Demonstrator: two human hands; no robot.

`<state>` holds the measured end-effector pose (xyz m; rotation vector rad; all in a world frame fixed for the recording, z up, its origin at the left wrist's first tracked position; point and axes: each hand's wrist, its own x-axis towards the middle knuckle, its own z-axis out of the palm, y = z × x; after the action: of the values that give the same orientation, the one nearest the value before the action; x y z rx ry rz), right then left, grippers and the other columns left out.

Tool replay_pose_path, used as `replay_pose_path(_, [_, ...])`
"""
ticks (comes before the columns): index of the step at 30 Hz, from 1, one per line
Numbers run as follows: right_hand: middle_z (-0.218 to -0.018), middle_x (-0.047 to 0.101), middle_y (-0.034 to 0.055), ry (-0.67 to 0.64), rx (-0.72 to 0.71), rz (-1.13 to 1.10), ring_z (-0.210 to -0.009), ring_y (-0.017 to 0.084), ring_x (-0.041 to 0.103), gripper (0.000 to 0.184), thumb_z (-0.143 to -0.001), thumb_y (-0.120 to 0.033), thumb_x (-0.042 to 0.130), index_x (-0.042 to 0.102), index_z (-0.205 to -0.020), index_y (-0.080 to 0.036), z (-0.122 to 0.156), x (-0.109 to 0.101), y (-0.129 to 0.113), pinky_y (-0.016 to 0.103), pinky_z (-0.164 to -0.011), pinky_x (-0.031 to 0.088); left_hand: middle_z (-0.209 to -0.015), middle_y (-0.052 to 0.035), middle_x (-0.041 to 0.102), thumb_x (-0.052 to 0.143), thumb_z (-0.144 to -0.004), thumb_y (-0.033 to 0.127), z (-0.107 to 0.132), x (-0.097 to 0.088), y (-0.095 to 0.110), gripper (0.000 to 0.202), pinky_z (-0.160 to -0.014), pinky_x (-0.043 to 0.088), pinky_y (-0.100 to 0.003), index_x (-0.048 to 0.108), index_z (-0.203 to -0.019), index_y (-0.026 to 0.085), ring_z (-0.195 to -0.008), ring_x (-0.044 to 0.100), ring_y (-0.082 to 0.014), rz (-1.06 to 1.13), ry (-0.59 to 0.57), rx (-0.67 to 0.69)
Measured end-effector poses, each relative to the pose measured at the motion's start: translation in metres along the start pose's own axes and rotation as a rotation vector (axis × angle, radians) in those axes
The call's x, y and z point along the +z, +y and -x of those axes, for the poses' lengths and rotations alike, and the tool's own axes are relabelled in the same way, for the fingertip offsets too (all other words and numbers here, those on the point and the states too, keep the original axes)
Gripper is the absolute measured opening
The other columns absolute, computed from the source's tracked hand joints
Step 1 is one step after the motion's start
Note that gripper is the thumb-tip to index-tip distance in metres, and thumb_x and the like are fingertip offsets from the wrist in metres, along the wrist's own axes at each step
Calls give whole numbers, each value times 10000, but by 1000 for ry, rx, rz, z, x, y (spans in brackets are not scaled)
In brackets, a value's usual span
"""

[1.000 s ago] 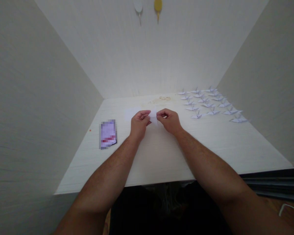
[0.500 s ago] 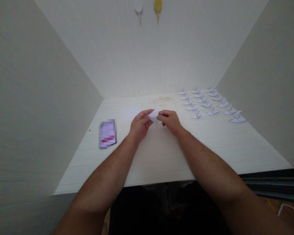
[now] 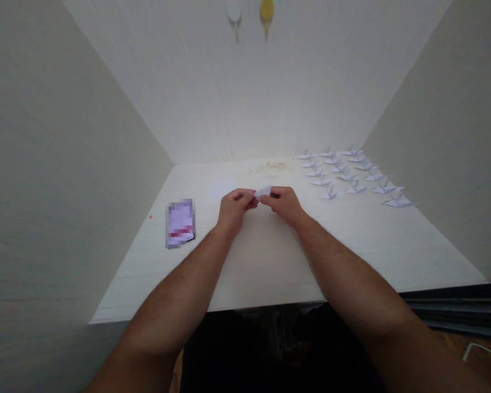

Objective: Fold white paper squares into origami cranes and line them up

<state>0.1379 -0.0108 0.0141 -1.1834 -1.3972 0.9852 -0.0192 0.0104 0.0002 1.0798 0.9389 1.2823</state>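
A small folded piece of white paper [image 3: 263, 191] is held up above the middle of the table. My left hand [image 3: 236, 206] pinches its left end between thumb and fingers. On the other side, my right hand [image 3: 285, 202] grips the right part, its thumb against the lower edge. The fingers cover some of the folds. Several white paper cranes [image 3: 355, 188] stand in rows on the right side of the table. Flat behind my left hand lies a pale sheet of paper [image 3: 222, 189].
The white table [image 3: 265, 262] is enclosed by walls at the back and both sides. A blurred-out purple item [image 3: 180, 222], perhaps a phone, lies at the left. Two hooks, one white [image 3: 234, 11] and one yellow [image 3: 267, 11], hang on the back wall.
The folded paper has turned and now looks narrower, lying more to the right between my fingers. My left-hand fingers have closed in further on its left end.
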Motion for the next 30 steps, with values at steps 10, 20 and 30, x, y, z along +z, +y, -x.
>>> replay_pose_path(10, [-587, 507, -44, -40, -78, 146, -575, 103, 434, 256, -685, -399, 712, 610, -635, -169, -2, -2, 7, 267, -551, 323, -729, -30, 700, 871, -595, 357, 2, 2, 1, 310, -810, 597, -387, 732, -763, 136, -666, 656, -133, 56, 23, -22])
replay_pose_path(20, [-659, 548, -25, -19, -161, 210, -628, 118, 478, 177, -744, -365, 697, 693, -716, -191, -3, 0, 6, 273, -605, 364, -790, -32, 708, 850, -597, 283, 0, 2, 0, 282, -861, 591, -423, 720, -802, 140, -722, 675, -140, 54, 78, 28])
replay_pose_path(30, [-678, 576, -2, 55, -176, 327, -654, 135, 519, 279, -829, -418, 617, 675, -692, -182, -3, 3, 9, 286, -632, 368, -775, -28, 719, 842, -587, 248, 2, 3, 0, 274, -811, 597, -377, 708, -804, 148, -725, 683, -140, 55, 81, 40])
